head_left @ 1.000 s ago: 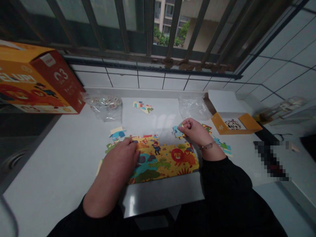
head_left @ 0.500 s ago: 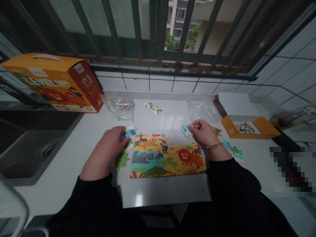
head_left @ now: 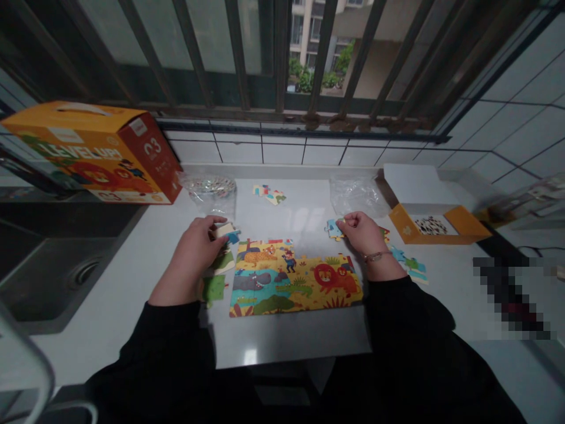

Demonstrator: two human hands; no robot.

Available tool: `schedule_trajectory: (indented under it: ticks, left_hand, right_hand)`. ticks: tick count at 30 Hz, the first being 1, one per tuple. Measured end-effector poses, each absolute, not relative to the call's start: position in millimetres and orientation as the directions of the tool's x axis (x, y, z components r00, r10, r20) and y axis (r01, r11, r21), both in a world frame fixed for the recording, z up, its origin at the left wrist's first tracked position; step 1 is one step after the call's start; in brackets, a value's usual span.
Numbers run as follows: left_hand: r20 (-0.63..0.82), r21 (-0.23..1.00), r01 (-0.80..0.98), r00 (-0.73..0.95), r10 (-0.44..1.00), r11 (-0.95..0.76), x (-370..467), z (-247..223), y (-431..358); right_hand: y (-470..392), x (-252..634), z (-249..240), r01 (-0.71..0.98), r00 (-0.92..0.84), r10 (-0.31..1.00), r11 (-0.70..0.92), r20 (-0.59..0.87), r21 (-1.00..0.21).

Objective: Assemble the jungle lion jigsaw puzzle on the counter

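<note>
A partly joined jigsaw puzzle (head_left: 291,285) with a lion, a hippo and a leopard lies on the counter between my hands. At its upper left, my left hand (head_left: 200,241) is closed with thumb and fingers on a puzzle piece (head_left: 231,234) showing cream and blue. Green puzzle pieces (head_left: 215,288) lie just below that hand, partly covered by it. Beyond the puzzle's upper right, my right hand (head_left: 362,232) pinches a light-blue puzzle piece (head_left: 334,228). More blue and green pieces (head_left: 412,266) rest to the right of my right wrist.
Loose pieces (head_left: 269,194) lie near the back wall. A clear bag (head_left: 212,191) of pieces stands by the big orange box (head_left: 97,153). An empty-looking plastic bag (head_left: 357,195) sits beside an open orange box (head_left: 441,229) holding pieces. A sink (head_left: 110,259) is at the left.
My left hand has turned, and the piece in it is tilted differently, showing more cream. My right hand keeps its pinch. The whole view has shifted slightly.
</note>
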State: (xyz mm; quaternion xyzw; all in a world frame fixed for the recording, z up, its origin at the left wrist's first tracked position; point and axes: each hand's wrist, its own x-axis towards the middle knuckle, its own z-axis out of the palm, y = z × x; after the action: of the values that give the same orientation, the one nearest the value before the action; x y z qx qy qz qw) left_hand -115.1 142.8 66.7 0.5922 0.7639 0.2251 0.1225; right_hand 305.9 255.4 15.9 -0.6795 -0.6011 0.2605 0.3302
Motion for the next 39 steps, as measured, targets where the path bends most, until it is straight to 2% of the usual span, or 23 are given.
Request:
schedule_trajectory:
  ticks: [4,7,9,11,14,17,20,23,28,32,35,39]
  left_hand:
    - [0.097,0.667,0.716,-0.359,0.928,0.207,-106.5,78.1,133.8]
    - [0.078,0.778,0.597,-0.402,0.912,0.196,-92.8,82.7,128.4]
    - [0.024,0.828,0.528,-0.372,0.928,0.19,-78.9,81.1,126.0]
    - [-0.048,0.854,0.49,-0.26,0.964,0.175,-61.8,76.4,124.2]
    - [-0.085,0.843,0.529,-0.053,0.995,0.1,-36.2,67.8,122.0]
    - [-0.032,0.78,0.626,0.06,0.998,-0.013,-19.8,61.7,120.8]
    - [0.001,0.704,0.705,0.126,0.992,-0.091,-16.3,59.1,122.1]
    - [-0.013,0.636,0.764,0.15,0.989,-0.108,-20.1,58.4,124.9]
    - [-0.014,0.576,0.807,0.165,0.986,-0.127,-24.4,57.7,127.3]
    - [-0.013,0.545,0.827,0.174,0.985,-0.139,-26.4,58.0,126.3]
    - [-0.026,0.529,0.837,0.179,0.983,-0.138,-28.0,59.2,125.8]
    - [-0.064,0.515,0.845,0.203,0.977,-0.142,-25.2,59.3,126.5]
  right_hand:
    - [253.9,299.9,17.1,0.638,0.136,0.99,-0.068,0.025,-0.767]
    - [252.5,289.7,18.1,0.62,0.054,0.998,-0.024,0.012,-0.784]
    - [251.5,283.9,21.5,0.64,-0.001,1.0,0.025,0.031,-0.768]
    - [250.0,285.3,27.7,0.69,-0.023,0.997,0.073,0.078,-0.72]
    - [243.8,311.2,38.9,0.786,0.036,0.984,0.08,0.175,-0.613]
    - [229.1,361.4,44.3,0.891,0.194,0.957,-0.08,0.215,-0.448]
    - [208.0,409.7,40.6,0.938,0.263,0.962,-0.238,0.071,-0.254]
    - [190.6,434.0,34.1,0.965,0.19,0.982,-0.189,-0.014,-0.18]
    - [185.6,434.7,36.2,0.974,0.128,0.991,-0.134,-0.044,-0.185]
    - [193.8,432.8,44.5,0.957,0.047,0.993,-0.076,-0.111,-0.28]
    - [199.6,432.1,48.6,0.933,-0.065,0.993,0.025,-0.098,-0.359]
    - [208.2,422.2,57.7,0.913,-0.155,0.986,0.122,-0.055,-0.388]
